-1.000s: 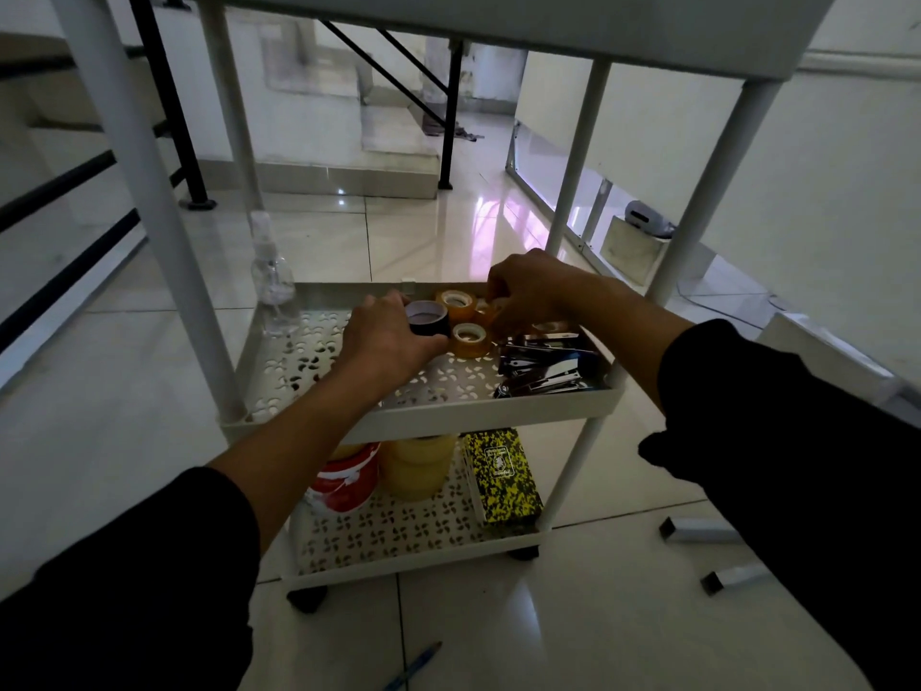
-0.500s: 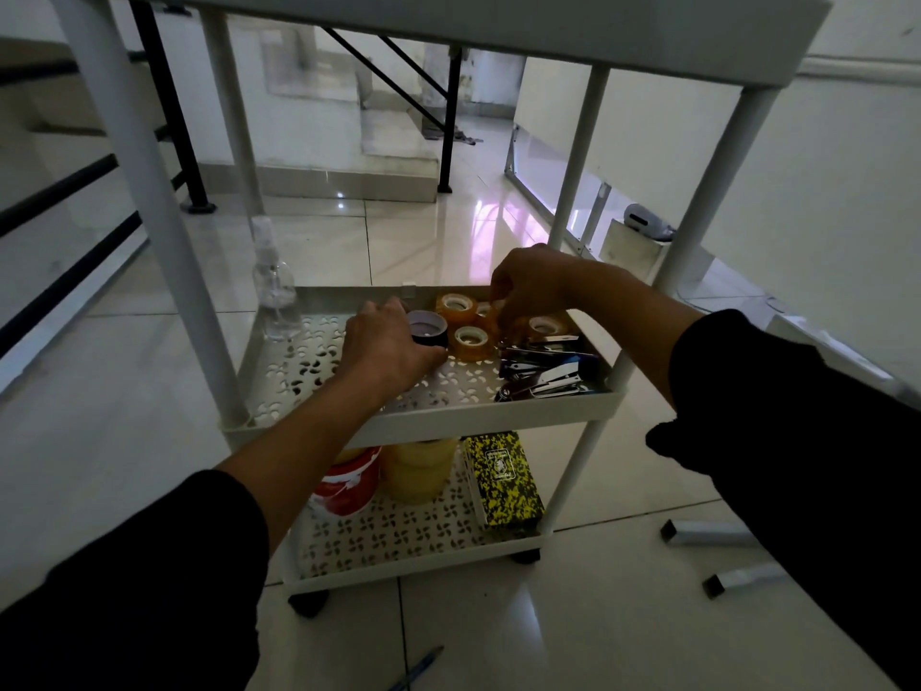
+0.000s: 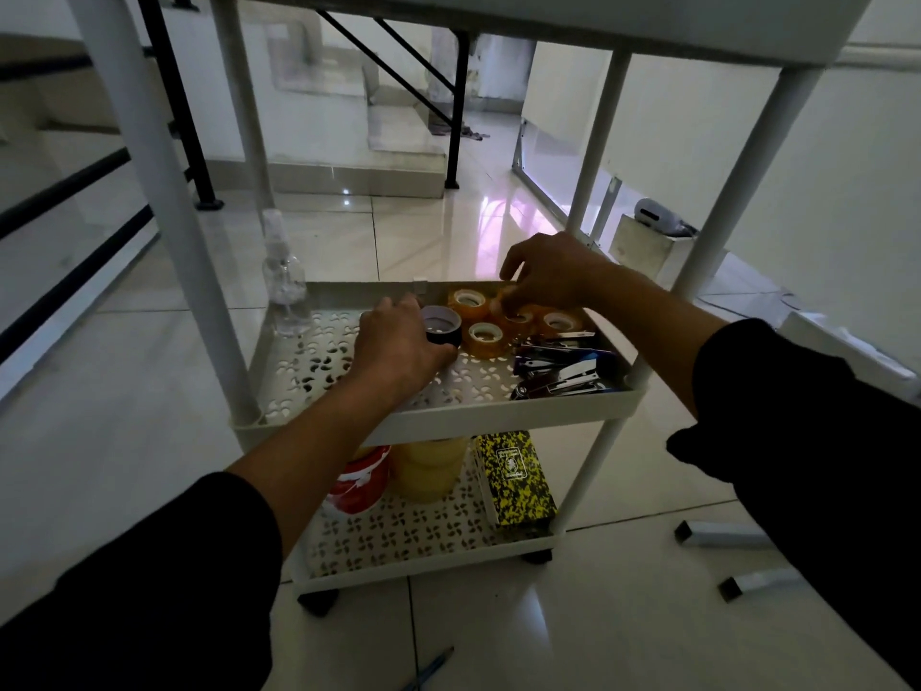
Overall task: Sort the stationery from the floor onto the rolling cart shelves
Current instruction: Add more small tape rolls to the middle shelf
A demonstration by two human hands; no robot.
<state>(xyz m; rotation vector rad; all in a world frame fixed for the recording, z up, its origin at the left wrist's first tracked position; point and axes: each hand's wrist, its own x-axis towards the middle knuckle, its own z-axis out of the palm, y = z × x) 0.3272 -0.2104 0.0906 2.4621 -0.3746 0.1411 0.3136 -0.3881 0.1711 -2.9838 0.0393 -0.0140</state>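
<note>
Cart (image 3: 503, 416), white, three tiers, middle shelf at centre of view. Clear spray bottle (image 3: 285, 281) upright at the shelf's far-left corner. Left hand (image 3: 398, 344) rests on the perforated shelf, fingers curled round a dark tape roll (image 3: 441, 325) that lies flat, core hole facing up. Just right of it, amber tape rolls (image 3: 482, 336), all flat, holes up, packed touching one another toward the back rim. Right hand (image 3: 548, 271) is above them, fingertips pinching the rearmost amber roll (image 3: 508, 304), which is tilted on edge. Staplers (image 3: 563, 366) piled at the shelf's right end, long axes running roughly left-right, chrome tops up. Lower shelf: red-and-white roll (image 3: 361, 483), stack of wide yellowish tape (image 3: 431, 466), yellow-black speckled box (image 3: 516, 478) with its long axis front to back. Floor: blue pen (image 3: 428, 668) pointing up-right at the bottom edge; two staple boxes (image 3: 722, 533) at right, long axes left-right.

Against half a second ago: right hand has lifted slightly and shifted back; left hand unchanged on the dark roll.
</note>
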